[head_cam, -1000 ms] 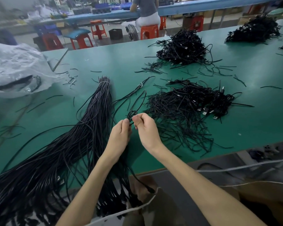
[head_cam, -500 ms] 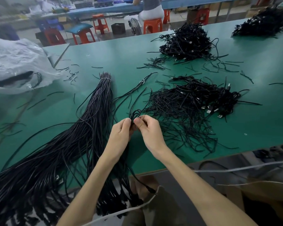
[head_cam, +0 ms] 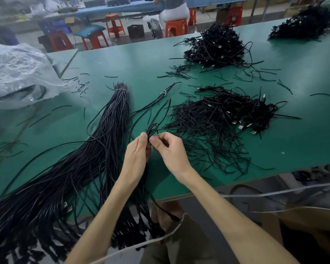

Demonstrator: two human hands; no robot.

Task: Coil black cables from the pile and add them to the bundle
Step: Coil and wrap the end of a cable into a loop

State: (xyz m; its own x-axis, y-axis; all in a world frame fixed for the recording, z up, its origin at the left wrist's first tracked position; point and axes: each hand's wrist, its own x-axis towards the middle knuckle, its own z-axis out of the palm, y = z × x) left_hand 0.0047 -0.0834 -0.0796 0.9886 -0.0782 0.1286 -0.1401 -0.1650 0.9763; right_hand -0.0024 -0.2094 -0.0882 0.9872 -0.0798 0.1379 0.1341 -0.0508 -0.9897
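Closely, bundle [head_cam: 103, 149] flanks left hand [head_cam: 136, 155], pile [head_cam: 217, 121] right hand [head_cam: 170, 151], both pinching cable loop [head_cam: 152, 128].

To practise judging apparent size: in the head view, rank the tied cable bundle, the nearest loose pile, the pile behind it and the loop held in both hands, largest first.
1. tied cable bundle
2. nearest loose pile
3. pile behind it; farther off, so its true size is unsure
4. loop

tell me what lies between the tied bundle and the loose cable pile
Head view: a few cables joined by a white tie between bundle and pile; nearer, left hand and right hand pinch a small coil.
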